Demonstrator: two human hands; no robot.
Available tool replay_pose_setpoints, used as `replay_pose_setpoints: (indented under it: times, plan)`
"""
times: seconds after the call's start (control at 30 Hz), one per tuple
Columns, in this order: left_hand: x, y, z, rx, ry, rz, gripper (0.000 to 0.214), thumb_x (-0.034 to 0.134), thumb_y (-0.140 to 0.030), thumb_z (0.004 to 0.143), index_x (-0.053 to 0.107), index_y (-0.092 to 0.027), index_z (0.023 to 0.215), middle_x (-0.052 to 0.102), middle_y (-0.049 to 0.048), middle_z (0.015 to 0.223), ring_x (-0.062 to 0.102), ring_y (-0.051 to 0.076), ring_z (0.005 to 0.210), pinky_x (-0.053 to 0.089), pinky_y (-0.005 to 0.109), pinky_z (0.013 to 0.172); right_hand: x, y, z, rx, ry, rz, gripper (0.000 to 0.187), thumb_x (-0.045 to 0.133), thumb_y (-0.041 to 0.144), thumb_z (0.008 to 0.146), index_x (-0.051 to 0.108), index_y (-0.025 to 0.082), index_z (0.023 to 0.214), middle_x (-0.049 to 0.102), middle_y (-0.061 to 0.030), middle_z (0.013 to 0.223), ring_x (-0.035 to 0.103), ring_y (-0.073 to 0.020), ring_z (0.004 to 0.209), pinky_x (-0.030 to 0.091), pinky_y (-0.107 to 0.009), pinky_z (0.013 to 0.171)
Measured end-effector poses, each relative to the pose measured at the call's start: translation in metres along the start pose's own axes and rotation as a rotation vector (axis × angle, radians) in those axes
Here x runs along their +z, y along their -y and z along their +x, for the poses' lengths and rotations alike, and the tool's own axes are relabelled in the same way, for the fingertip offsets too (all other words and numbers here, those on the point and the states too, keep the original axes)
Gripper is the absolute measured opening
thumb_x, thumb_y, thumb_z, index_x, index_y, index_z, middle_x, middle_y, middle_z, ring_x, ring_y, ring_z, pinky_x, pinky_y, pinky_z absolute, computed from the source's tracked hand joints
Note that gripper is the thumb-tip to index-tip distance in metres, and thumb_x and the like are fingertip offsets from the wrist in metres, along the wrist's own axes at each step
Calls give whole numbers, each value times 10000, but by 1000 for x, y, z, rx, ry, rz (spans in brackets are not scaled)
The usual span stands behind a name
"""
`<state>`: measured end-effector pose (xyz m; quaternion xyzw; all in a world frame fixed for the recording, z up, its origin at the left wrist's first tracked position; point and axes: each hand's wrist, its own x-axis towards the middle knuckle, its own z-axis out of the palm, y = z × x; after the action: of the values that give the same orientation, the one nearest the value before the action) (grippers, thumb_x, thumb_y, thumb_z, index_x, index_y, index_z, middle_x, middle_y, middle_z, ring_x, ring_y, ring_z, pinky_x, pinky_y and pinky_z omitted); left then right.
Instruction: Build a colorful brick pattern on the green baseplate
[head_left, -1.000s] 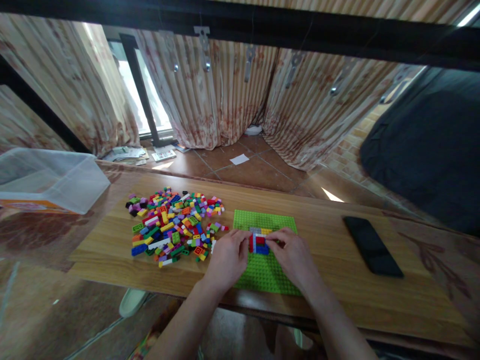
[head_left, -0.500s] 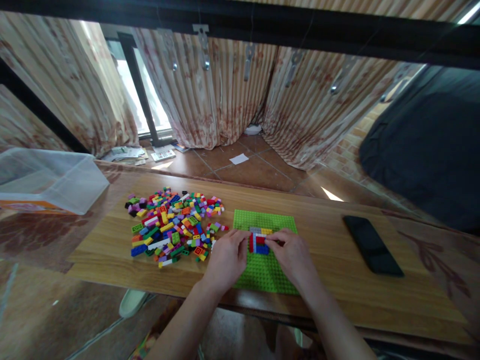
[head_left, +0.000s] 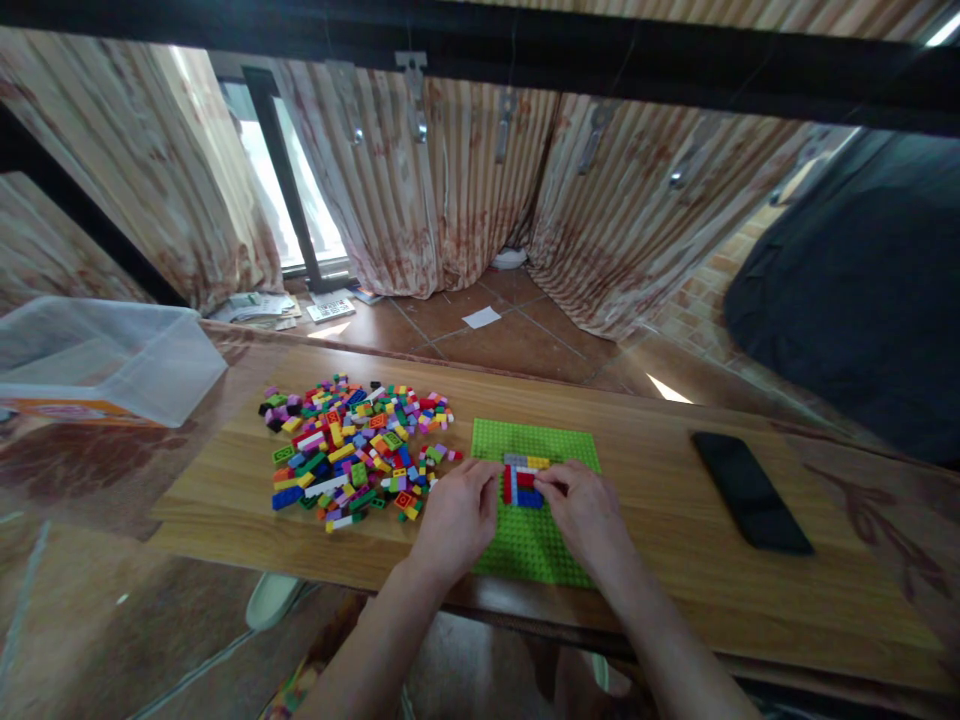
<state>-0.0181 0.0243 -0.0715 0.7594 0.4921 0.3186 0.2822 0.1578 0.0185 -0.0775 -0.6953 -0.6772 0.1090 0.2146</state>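
A green baseplate [head_left: 536, 440] lies on the wooden board in front of me. A small build of red, white, blue, grey and yellow bricks [head_left: 523, 478] stands on it. My left hand [head_left: 456, 520] rests at the plate's left edge, fingers curled, fingertips against the build's left side. My right hand [head_left: 585, 512] sits on the plate to the right, thumb and fingers pinched on the build's right side. A heap of loose coloured bricks [head_left: 352, 450] is spread to the left of the plate.
A clear plastic tub [head_left: 105, 360] stands at the far left. A black phone [head_left: 750, 490] lies on the board to the right. Curtains, a tiled floor and a dark bag are beyond the board's far edge.
Both hands stay on the brick build; the right fingers have shifted slightly inward over it. The view has drifted a little.
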Motion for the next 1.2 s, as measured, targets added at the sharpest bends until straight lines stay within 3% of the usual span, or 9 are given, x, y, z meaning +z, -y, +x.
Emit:
replay_pose_setpoints:
  times: [0.23,0.4,0.53,0.73,0.9,1.07,1.2]
  plan:
    - [-3,1,0,4,-32,17,228,446,-138,901,658,-183,973,683,58,896,633,173,827,493,291,759,-3,2,1,6,27,-11,162,596,188,831,734,213,749,675,-49,799,604,-177,749,414,-275,703]
    - [-11,5,4,-7,-122,-23,230,472,-134,887,673,-173,992,697,73,919,646,177,845,504,299,774,-5,2,0,26,35,13,169,582,224,841,738,219,774,677,-45,798,608,-177,746,415,-281,701]
    - [-25,9,7,-42,-297,-130,209,518,-156,864,684,-193,986,713,50,934,657,167,836,511,278,766,-12,2,0,11,-26,67,221,519,269,868,728,211,825,686,-45,835,616,-175,750,430,-290,712]
    - [-51,17,10,-219,-639,-388,209,594,-267,830,711,-203,990,724,27,897,654,151,792,520,254,732,-21,8,1,-43,-239,228,235,505,316,862,701,190,837,692,-54,829,625,-177,727,466,-299,690]
    - [-73,28,12,-357,-914,-775,182,651,-219,737,725,-155,891,690,8,719,593,79,586,474,165,556,-12,24,-2,-123,-181,326,250,501,349,883,695,195,849,680,-51,817,617,-171,723,474,-291,669]
    - [-83,37,9,-523,-863,-1305,206,667,-126,676,693,-116,881,650,-8,661,547,33,498,451,124,495,4,44,-8,-221,-107,345,198,514,297,890,689,209,867,682,-35,846,629,-160,779,473,-279,716]
    - [-86,38,8,-568,-836,-1432,200,623,-77,705,674,-108,896,638,-11,655,542,27,481,449,117,474,14,53,-12,-301,-58,347,184,518,277,894,681,208,843,676,-31,804,628,-160,768,471,-281,729]
